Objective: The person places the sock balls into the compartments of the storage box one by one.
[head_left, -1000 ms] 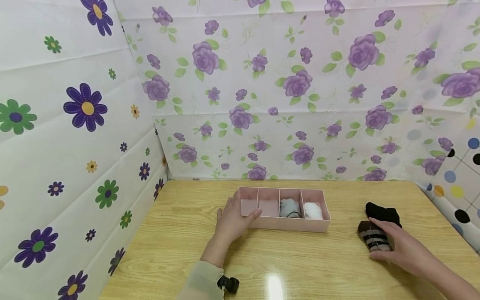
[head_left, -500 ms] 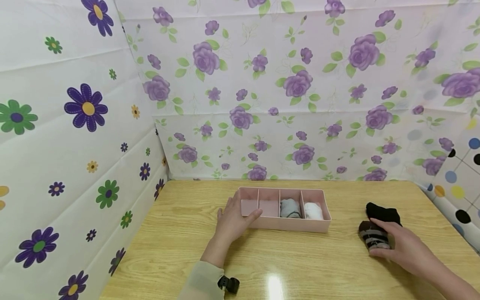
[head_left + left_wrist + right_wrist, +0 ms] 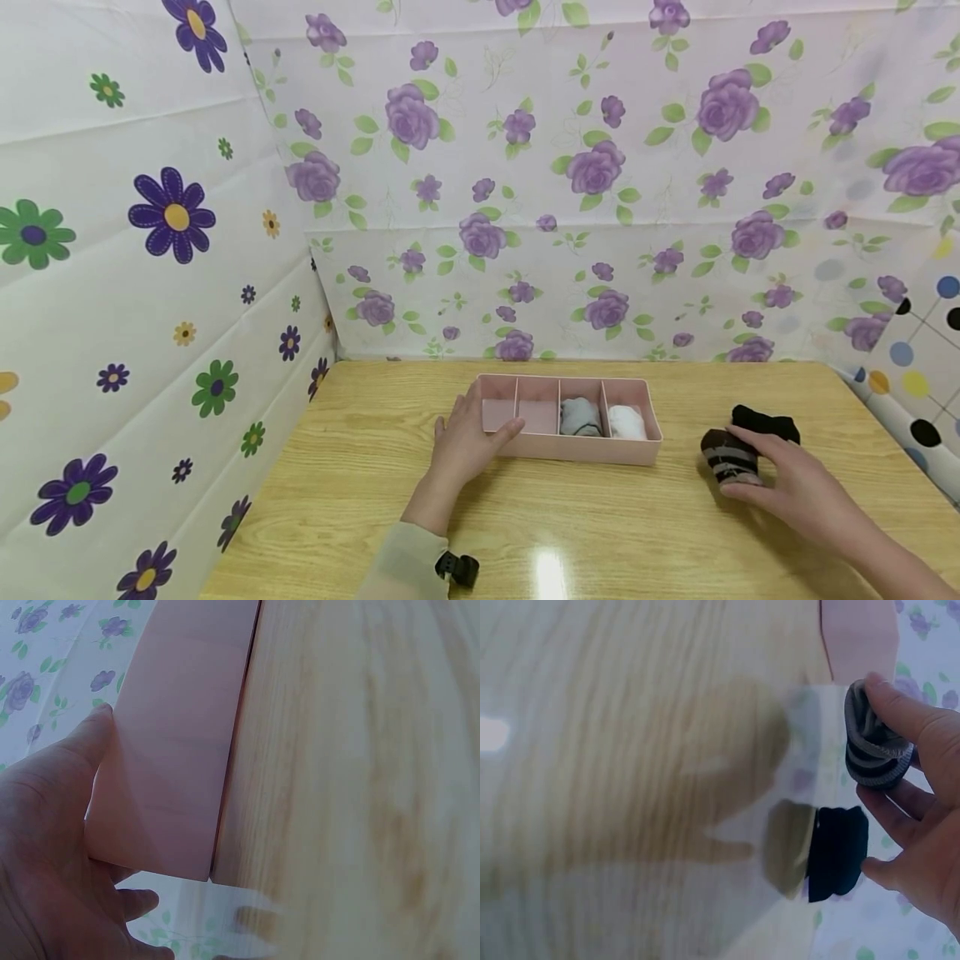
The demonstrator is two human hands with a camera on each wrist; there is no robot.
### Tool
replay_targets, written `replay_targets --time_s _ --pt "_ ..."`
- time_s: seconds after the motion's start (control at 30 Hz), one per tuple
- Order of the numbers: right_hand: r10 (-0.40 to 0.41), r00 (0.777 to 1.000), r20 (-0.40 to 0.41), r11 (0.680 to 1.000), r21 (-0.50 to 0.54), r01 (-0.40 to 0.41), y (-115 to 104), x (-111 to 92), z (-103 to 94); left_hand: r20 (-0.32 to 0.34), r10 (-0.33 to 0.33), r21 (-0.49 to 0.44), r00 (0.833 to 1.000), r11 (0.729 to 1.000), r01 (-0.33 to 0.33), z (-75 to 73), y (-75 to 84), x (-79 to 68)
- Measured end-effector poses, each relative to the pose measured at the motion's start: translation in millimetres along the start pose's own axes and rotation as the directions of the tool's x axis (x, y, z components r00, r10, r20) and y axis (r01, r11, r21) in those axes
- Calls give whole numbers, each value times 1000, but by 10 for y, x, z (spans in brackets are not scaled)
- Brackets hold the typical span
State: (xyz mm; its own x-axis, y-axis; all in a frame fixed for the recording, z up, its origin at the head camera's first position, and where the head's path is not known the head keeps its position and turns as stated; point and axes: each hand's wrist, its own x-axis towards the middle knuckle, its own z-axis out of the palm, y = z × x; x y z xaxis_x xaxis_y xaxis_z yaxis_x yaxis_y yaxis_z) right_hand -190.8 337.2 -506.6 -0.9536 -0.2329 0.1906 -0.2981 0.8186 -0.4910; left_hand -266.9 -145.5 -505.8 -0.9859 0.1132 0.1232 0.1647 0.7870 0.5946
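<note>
A pink divided storage box (image 3: 577, 450) stands near the back of the table. My left hand (image 3: 468, 437) holds its left end, thumb over the front rim and fingers at the end wall. A rolled grey sock (image 3: 580, 417) and a rolled white sock (image 3: 626, 422) lie in its two right compartments; the two left ones show bare floors. To the right, my right hand (image 3: 798, 487) grips a rolled striped sock (image 3: 729, 458) between thumb and fingers, and the right wrist view shows this striped sock (image 3: 877, 746) raised off the table. Just behind lies a folded black sock (image 3: 765, 423).
The glossy wooden table (image 3: 600, 525) reaches back to a wall covering (image 3: 540, 167) with purple roses. Another flowered covering (image 3: 150, 333) closes the left side. A dotted covering (image 3: 918, 358) hangs at the right edge.
My right hand has moved a little left and back, carrying the striped sock away from its spot in front of the black sock. The left hand and the box stay put.
</note>
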Motion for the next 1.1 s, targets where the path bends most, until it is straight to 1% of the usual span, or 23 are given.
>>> replay_targets --time_s 0.27,0.43,0.73,1.1 --pt "-30 998 -60 999 11 31 -208 134 35 -2 -2 3 1000 1000 2 9 -10 7" --pt "-29 997 -73 1000 8 29 -340 206 42 -1 1 -2 1000 1000 -1 7 -2 0" --pt "-56 994 -93 998 7 57 -515 349 45 1 1 -2 1000 1000 -1 8 -8 5" --pt "-70 992 -104 997 18 72 -776 561 105 -1 4 -7 1000 1000 -4 -13 15 -10"
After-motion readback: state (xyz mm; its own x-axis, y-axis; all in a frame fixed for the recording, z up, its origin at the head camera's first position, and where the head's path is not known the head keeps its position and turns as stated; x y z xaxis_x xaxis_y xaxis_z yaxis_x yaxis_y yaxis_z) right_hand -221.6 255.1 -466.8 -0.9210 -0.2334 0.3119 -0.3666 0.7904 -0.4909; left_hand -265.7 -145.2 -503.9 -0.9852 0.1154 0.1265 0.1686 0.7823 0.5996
